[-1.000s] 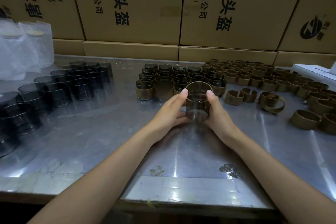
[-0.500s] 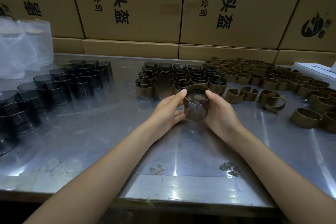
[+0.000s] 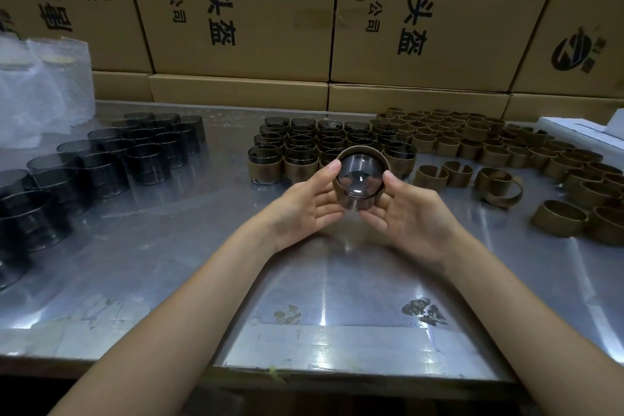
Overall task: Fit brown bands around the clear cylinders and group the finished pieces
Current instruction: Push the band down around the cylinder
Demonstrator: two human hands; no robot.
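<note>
Both hands, left hand [image 3: 305, 209] and right hand [image 3: 410, 213], grip one clear cylinder [image 3: 358, 184], brown band [image 3: 363, 151] half-seated. Next: push it down, then join the finished group [image 3: 324, 142] beyond.

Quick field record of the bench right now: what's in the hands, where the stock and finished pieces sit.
in hands: one clear cylinder with a brown band around it, held above the table, open end tilted toward the camera
left hand: grips the cylinder's left side
right hand: grips its right side
finished group: banded cylinders, centre rear
bare cylinders: left of table
loose bands: right of table
surface: metal table
behind: cardboard boxes
</note>
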